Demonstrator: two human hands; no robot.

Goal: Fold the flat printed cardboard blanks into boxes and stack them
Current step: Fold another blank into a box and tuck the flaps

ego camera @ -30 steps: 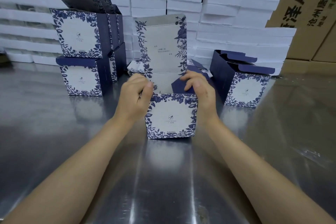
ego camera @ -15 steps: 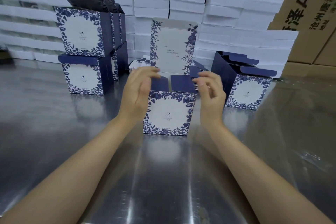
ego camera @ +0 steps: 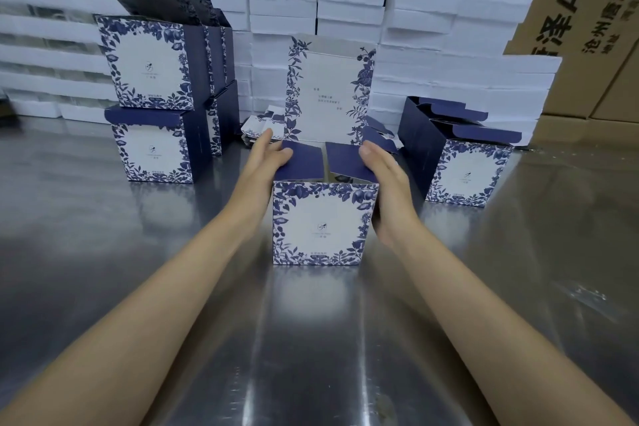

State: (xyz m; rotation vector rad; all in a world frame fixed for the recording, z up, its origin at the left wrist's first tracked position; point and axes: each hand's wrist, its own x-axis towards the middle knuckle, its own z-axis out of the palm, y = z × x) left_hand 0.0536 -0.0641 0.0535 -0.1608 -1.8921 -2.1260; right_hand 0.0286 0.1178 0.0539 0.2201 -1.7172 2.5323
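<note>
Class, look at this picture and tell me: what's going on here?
A person is folding a printed box on a metal table. The left hand and right hand press its two navy flaps inward; the lid stands upright behind, not yet closed. A stack of folded boxes stands at the left, an open box at the right.

Metal table [ego camera: 103,270], centre box [ego camera: 323,225], left box stack [ego camera: 152,107], right box [ego camera: 466,173], blanks [ego camera: 264,123]

Even, cool light from overhead, fairly bright; steel counter [ego camera: 103,252] throws soft streaky glare down the middle w/ a blurred reflection below the box [ego camera: 321,225]. Wide-angle bend at frame edges, white stacks [ego camera: 52,45] top left smeared/soft, centre print sharp. Shadows faint and diffuse.
</note>
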